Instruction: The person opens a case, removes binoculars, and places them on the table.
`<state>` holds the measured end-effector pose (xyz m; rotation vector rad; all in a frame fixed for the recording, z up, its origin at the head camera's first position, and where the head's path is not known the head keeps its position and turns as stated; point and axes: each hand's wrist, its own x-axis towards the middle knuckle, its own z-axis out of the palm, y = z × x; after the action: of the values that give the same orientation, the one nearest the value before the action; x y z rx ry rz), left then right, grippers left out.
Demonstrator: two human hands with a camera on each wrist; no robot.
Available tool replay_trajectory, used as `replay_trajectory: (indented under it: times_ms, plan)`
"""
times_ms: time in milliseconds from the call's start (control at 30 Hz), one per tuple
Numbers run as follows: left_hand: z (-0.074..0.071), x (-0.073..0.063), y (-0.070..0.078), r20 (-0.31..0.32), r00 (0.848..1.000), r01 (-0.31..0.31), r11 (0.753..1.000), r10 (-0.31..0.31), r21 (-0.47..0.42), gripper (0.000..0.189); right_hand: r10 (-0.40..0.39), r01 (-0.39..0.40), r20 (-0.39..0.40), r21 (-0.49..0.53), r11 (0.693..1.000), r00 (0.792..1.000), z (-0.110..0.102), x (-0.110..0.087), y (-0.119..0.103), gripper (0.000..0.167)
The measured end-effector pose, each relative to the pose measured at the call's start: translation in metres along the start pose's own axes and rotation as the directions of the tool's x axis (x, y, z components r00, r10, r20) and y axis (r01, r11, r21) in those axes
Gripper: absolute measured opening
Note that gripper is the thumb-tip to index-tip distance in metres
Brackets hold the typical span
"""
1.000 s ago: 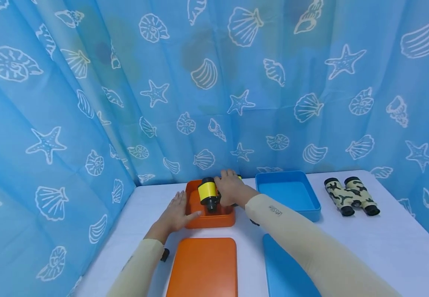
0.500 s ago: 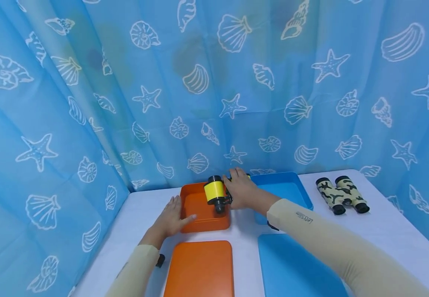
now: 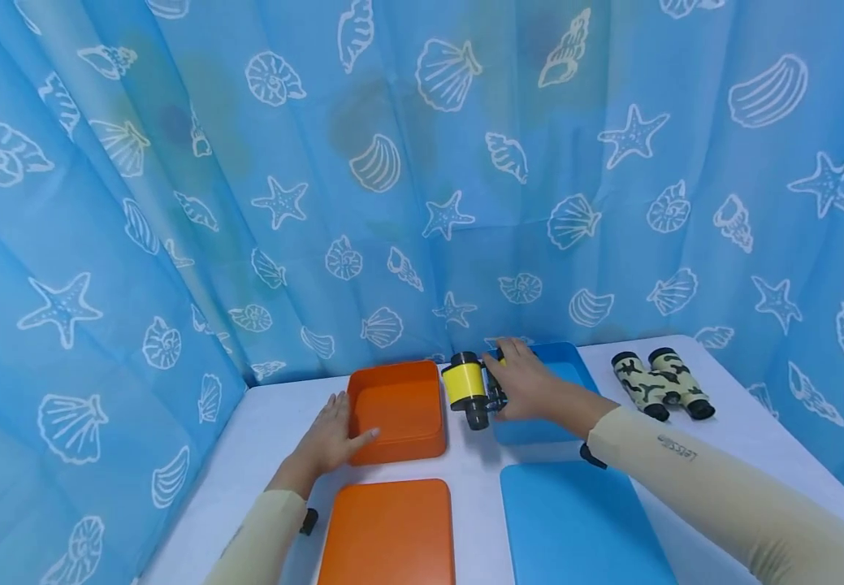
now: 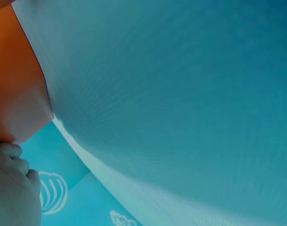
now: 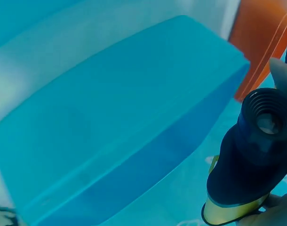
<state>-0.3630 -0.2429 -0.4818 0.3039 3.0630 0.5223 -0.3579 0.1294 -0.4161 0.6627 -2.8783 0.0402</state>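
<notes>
Yellow-and-black binoculars (image 3: 464, 383) hang from my right hand (image 3: 527, 386), whose fingers grip one barrel from above. They are over the gap between the orange box (image 3: 400, 451) and the blue box (image 3: 538, 432), overlapping the blue box's left side in the head view. Up close in the right wrist view, a black eyepiece of the binoculars (image 5: 249, 160) shows beside the blue box (image 5: 153, 146). My left hand (image 3: 328, 439) lies along the left wall of the orange box, fingers extended and thumb at its front corner. The inside of the orange box shows bare.
An orange lid (image 3: 388, 532) and a blue lid (image 3: 582, 520) lie flat in front of their boxes. Camouflage-patterned binoculars (image 3: 663, 383) rest on the white table at the right. A blue seashell curtain (image 3: 392, 203) hangs behind.
My right hand has lifted the yellow-and-black binoculars out of the orange box and carried them right, toward the blue box. My left hand stays at the orange box. The head view has shifted slightly.
</notes>
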Motion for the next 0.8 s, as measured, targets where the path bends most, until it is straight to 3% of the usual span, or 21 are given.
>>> replay_trajectory:
  times_ms: [367,800]
  plan:
    - [0.001,0.001,0.003,0.006,1.000,-0.009,1.000,0.009,0.014,0.117,-0.016,0.016,0.011,0.000,1.000,1.000,-0.006,-0.065,0.047,0.106]
    - [0.001,-0.002,0.002,-0.003,1.000,-0.014,1.000,0.014,0.016,0.115,0.036,-0.036,-0.006,0.007,0.999,0.999,-0.007,-0.129,0.093,0.107]
